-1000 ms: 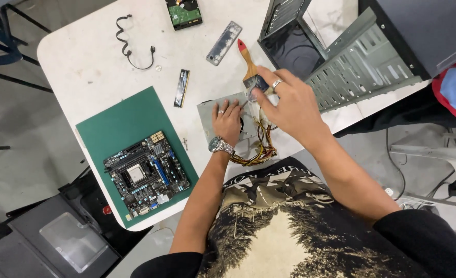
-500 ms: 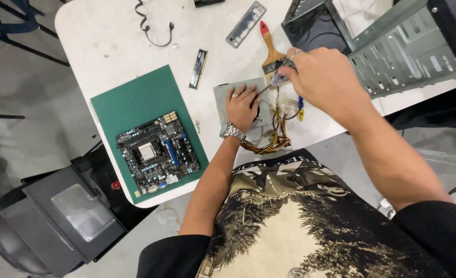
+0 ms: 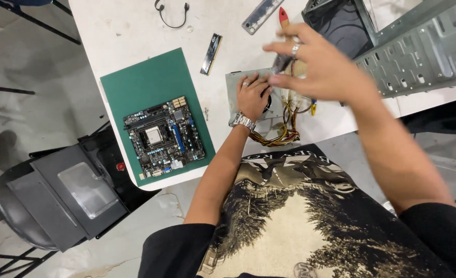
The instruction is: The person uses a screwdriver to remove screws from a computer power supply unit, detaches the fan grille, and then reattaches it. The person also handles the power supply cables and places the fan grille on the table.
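Observation:
My left hand, with a ring and a metal watch, lies flat on a grey power supply unit near the table's front edge. Its bundle of yellow, red and black cables spills towards me. My right hand hovers just above the unit, shut on a paintbrush with a wooden handle and red tip. The brush's dark ferrule points down at the unit beside my left fingers. The right hand is blurred.
A motherboard lies on a green mat to the left on the white table. A memory stick, a metal port plate and a black cable lie behind. An open metal computer case stands at right. A dark panel rests on a chair at lower left.
My right hand has moved left with the brush, from the unit's right edge to above its top. My left hand stays pressed on the unit. The view has shifted.

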